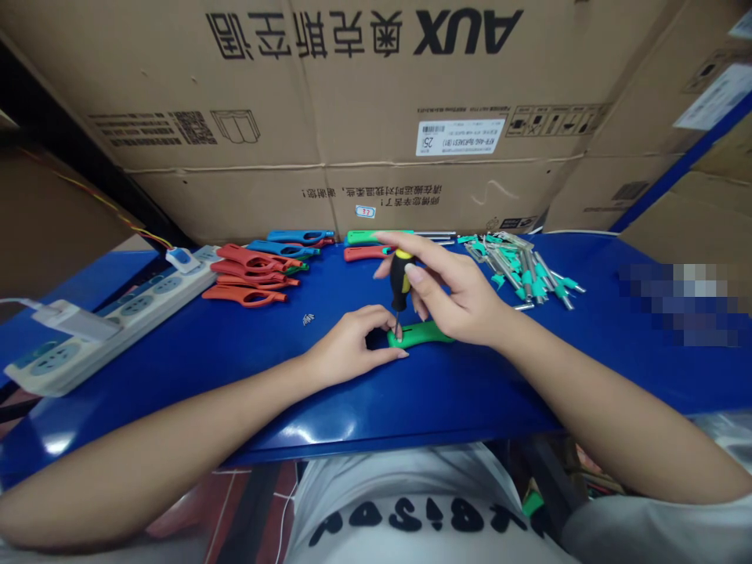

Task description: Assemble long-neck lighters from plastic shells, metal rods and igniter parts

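Observation:
My right hand (464,294) grips a black and yellow screwdriver (400,283), held upright with its tip down on the left end of a green handle piece (420,334). Thumb and fingers of my left hand (351,342) pinch that same end of the green piece, which lies flat on the blue table. Part of the green piece is hidden under my right hand. A small pile of screws (309,319) lies to the left of my left hand.
Red handle pieces (250,294) and blue ones (299,236) are stacked at the back left, beside a white power strip (126,313). Metal tubes with teal parts (526,270) lie at the back right. A cardboard sheet (352,94) stands behind the blue table (282,419).

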The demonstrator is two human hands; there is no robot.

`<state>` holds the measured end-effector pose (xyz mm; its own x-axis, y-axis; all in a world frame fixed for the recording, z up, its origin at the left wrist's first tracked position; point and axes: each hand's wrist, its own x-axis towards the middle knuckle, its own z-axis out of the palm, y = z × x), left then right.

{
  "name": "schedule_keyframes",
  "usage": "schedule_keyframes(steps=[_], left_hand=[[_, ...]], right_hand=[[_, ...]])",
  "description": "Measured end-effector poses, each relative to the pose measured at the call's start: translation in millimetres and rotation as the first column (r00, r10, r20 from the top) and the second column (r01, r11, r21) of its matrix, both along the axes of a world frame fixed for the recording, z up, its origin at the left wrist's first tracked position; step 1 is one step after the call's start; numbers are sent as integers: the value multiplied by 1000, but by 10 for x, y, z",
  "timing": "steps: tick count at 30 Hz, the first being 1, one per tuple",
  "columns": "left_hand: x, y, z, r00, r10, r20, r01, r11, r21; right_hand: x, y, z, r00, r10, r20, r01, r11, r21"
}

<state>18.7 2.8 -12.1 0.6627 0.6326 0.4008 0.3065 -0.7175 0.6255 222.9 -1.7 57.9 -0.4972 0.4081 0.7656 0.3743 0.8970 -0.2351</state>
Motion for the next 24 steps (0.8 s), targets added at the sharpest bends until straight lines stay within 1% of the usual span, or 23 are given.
schedule_keyframes(steps=[1,2,4,5,6,7,8,10,11,12,13,14,17,18,19,20,22,24], left_hand=[[-1,0,-2,1000,2,1,-2,1000,0],[-1,0,-4,1000,3,0,-3,1000,-2],[-3,0,-6,1000,4,3,-4,1000,-4],[-3,-1,-5,1000,4,4,-4,1000,-5],[-2,-2,-3,1000,5,4,-5,1000,-7],[-1,-3,1,1000,5,4,-5,1000,-9],[0,-5,7,1000,5,3,-5,1000,-13],[3,-7,17,1000,1,-2,-1,1000,-28],[4,-7,21,1000,0,-5,0,999,-35],[4,-8,24,1000,0,-6,0,999,-38],[4,-8,25,1000,1,-8,-2,999,-39],[4,-7,25,1000,3,-11,-3,999,-39],[3,-7,21,1000,1,-13,-1,999,-38],[3,-7,20,1000,-1,-11,1,999,-40],[3,-7,19,1000,-2,-8,1,999,-41],[2,-7,19,1000,-2,-5,1,999,-42],[1,-7,18,1000,-1,-2,1,999,-48],[-1,-6,18,1000,-1,-6,1,998,-56]], right_hand=[[-7,5,-14,1000,-16,-13,16,1000,22],[-5,16,-34,999,-43,-32,45,996,81],[14,43,-75,994,-86,-72,101,968,230],[25,54,-90,993,-86,-84,107,952,286],[32,59,-97,994,-72,-85,95,947,306],[33,60,-97,995,-51,-80,73,955,288],[27,56,-89,997,-31,-77,48,971,234],[3,43,-66,997,2,-78,2,998,60],[-9,40,-55,996,11,-84,-14,1000,-29],[-18,41,-49,995,13,-94,-21,996,-89],[-22,46,-47,994,0,-106,-12,994,-111],[-19,55,-49,993,-26,-117,15,996,-92],[10,81,-64,984,-122,-132,133,988,78],[19,85,-67,983,-139,-123,152,983,106],[23,85,-69,984,-140,-110,151,983,100],[24,82,-69,988,-121,-95,127,990,59],[15,74,-67,996,-37,-76,30,995,-96],[3,71,-67,996,54,-73,-70,969,-235]])
